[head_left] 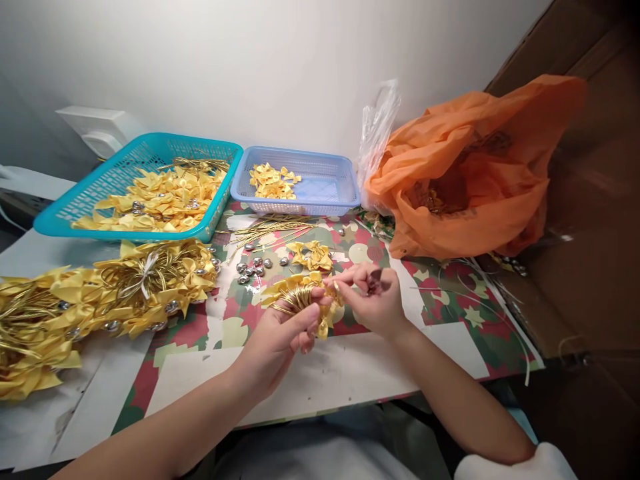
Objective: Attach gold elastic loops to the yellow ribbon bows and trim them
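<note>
My left hand (283,333) is closed around a bunch of looped gold cords (295,299). Yellow ribbon bows (324,327) hang from the bunch on its far and right sides. Beside it, my right hand (377,303) has thumb and forefinger pinched together at the edge of a yellow bow in the bunch; the fingertips partly cover the spot. Its other fingers are curled, and whether they hold anything is unclear. Just beyond the hands lie loose yellow bows (313,255), several silver bells (257,263) and a sheaf of straight gold cords (273,229).
A teal basket (135,235) holds bows, bells and cords. Next to it, a blue basket (327,190) contains small yellow bows. An orange bag (470,180) gapes at the right beside brown cardboard (590,267). Tied bow bundles (145,283) cover the left side.
</note>
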{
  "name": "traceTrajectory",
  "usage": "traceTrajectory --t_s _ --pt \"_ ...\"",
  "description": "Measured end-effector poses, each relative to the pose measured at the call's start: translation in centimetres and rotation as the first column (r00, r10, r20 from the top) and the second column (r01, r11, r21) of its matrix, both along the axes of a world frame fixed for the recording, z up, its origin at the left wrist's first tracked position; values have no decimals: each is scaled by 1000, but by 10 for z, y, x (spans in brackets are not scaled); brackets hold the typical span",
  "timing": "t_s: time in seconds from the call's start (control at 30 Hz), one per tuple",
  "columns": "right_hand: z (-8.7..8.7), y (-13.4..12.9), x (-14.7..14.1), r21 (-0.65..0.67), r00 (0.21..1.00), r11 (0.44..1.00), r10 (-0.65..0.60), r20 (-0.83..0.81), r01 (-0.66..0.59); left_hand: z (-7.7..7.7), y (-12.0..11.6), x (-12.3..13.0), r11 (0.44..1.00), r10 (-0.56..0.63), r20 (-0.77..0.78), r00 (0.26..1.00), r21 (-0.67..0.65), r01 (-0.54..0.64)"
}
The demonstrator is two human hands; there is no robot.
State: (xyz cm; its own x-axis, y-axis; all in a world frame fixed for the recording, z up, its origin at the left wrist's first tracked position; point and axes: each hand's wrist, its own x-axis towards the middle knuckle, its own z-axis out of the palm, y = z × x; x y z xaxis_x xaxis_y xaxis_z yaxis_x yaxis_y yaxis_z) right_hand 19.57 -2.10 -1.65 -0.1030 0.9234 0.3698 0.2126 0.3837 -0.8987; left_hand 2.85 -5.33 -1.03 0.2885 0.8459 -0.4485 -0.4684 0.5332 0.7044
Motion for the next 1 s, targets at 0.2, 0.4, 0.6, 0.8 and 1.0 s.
traceTrajectory --t_s 0.2,0.4,0.6,0.8,1.0 --pt "-7 -7 -9 451 966 888 -33 257 -90 -11 -5 2 988 -106 -136 985 93 119" --pt "-5 -7 -10 239 977 971 -26 213 -26 -8 -4 1 991 -92 -153 984 84 106" --pt "0 1 -6 -260 999 965 37 2 -35 -3 -2 2 1000 -18 -71 997 -6 18" --pt "7 9 4 -364 990 924 76 -115 -114 0 3 -1 996 47 91 995 -76 -41" --pt "6 11 7 -412 987 897 126 -103 -157 -2 5 -2 996 48 124 991 -86 -38"
